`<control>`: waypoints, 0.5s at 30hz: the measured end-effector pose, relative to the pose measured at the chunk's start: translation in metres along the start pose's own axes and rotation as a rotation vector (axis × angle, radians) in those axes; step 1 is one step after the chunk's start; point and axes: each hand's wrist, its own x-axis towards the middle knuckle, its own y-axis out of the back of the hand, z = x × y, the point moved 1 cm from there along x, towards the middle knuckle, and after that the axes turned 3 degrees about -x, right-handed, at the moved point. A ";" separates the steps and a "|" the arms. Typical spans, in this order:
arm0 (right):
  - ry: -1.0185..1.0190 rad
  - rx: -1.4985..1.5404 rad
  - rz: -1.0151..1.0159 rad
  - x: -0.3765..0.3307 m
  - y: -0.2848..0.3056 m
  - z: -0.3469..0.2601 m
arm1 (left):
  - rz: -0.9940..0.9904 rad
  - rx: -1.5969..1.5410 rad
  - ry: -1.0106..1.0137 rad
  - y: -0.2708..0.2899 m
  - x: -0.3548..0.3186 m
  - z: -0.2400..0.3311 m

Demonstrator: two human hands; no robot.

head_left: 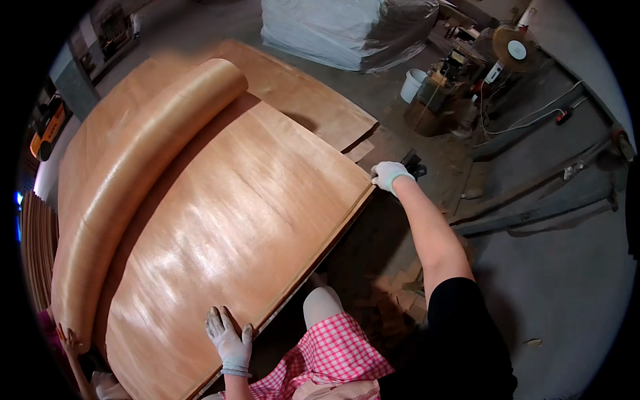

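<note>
A broad stack of thin wood veneer sheets (220, 220) lies in front of me, its top smooth, reddish tan and shiny. Across its far left part, one veneer sheet is curled over into a long roll (143, 157). My left hand (230, 343), in a white glove with soiled fingertips, rests flat near the stack's front edge, fingers stretched out. At the right corner, my gloved right hand (389, 176) has its fingers closed on the edge of the top veneer sheet; how many layers it pinches is hidden.
Another person's hand (67, 339) touches the roll's near end at the left rim. More veneer sheets (300, 93) lie behind the stack. A plastic-wrapped bundle (347, 30), a white bucket (413, 85) and a machine with a round disc (515, 50) stand beyond. Wood scraps (393, 303) litter the floor.
</note>
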 end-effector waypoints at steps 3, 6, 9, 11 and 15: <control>-0.070 0.095 -0.072 0.020 -0.017 0.006 | 0.000 0.025 -0.001 -0.002 0.001 -0.001; -0.286 0.139 -0.054 0.030 -0.032 0.013 | 0.002 0.008 -0.010 -0.001 0.000 0.000; -0.516 0.354 0.226 0.016 -0.049 0.017 | 0.002 0.010 0.007 0.001 -0.003 -0.001; -0.449 0.460 0.527 -0.004 -0.061 0.012 | 0.018 0.006 -0.012 0.000 0.001 0.002; 0.063 0.570 0.720 -0.062 -0.074 -0.064 | 0.023 0.030 0.005 -0.002 -0.002 -0.002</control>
